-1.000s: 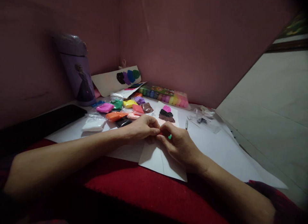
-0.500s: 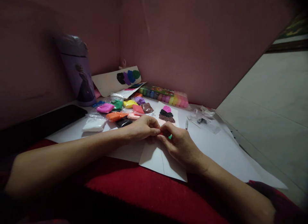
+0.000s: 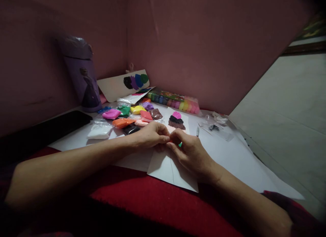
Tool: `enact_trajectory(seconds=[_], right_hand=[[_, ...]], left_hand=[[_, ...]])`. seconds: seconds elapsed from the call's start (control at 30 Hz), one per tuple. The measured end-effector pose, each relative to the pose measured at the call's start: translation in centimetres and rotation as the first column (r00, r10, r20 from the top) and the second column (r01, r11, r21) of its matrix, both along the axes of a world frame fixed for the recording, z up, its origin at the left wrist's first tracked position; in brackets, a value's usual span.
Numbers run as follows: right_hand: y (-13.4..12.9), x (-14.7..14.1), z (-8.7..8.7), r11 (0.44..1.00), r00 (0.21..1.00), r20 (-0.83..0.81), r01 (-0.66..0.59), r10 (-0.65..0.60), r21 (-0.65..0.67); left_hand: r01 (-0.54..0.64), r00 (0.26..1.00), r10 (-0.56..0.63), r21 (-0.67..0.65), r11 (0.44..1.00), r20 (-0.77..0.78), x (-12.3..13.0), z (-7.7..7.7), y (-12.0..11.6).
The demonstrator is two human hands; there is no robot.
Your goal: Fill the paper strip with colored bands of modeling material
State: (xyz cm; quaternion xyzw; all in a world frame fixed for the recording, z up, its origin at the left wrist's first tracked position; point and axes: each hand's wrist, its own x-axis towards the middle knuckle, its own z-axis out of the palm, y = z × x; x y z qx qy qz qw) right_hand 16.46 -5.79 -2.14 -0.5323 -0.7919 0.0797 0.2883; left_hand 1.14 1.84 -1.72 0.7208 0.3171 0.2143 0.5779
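Observation:
Fingertip to fingertip, my left hand (image 3: 154, 134) and my right hand (image 3: 187, 147) are both pinched closed above a white card (image 3: 163, 174). Between them shows a sliver of what looks like orange-red clay (image 3: 171, 140), mostly hidden by the fingers. Beyond my hands, the card carries a pink patch (image 3: 176, 115), a black patch (image 3: 175, 120) and a brown patch (image 3: 176, 126) of textured clay. A bit of green (image 3: 180, 144) peeks out beside my right fingers. A thin line runs down the card's near part.
Several clay packets (image 3: 123, 123) lie left of the card, near a dark phone-like slab (image 3: 68, 123) and a purple tumbler (image 3: 88, 80). Behind are a painted card (image 3: 114, 87) and a clay pack (image 3: 173, 101). Right are a pen-like tool (image 3: 197, 131) and a plastic bag (image 3: 224, 134).
Hardly anything differs. Both hands stay pinched together at the same spot over the card, with only a very slight shift of the fingers.

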Motion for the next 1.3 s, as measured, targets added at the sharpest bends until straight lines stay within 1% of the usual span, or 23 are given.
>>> enact_trajectory(seconds=[0.37,0.57,0.7,0.8,0.93,1.3], right_hand=[[-0.06,-0.01,-0.02,1.000,1.000,-0.001,-0.003,0.003,0.006],[0.02,0.01,-0.03,1.000,1.000,0.006,0.000,0.000,0.008],[0.08,0.02,-0.09,1.000,1.000,0.001,-0.016,0.016,0.006],[0.11,-0.02,-0.06,1.000,1.000,0.009,-0.011,0.011,0.008],[0.09,-0.04,-0.02,1.000,1.000,0.020,-0.004,0.004,0.007],[-0.01,-0.04,0.02,1.000,1.000,0.019,-0.002,0.002,0.005]], left_hand=[[-0.002,1.000,0.002,0.000,1.000,0.000,-0.04,-0.03,-0.04],[0.007,1.000,-0.006,0.059,0.998,-0.012,-0.04,-0.28,0.01],[-0.006,1.000,0.005,0.080,0.997,0.017,-0.07,-0.42,-0.06],[0.012,1.000,-0.014,0.091,0.996,0.023,-0.06,-0.50,-0.04],[0.037,0.999,-0.040,0.087,0.996,0.027,-0.03,-0.66,0.14],[0.042,0.998,-0.046,0.085,0.995,0.036,-0.06,-0.60,0.04]])
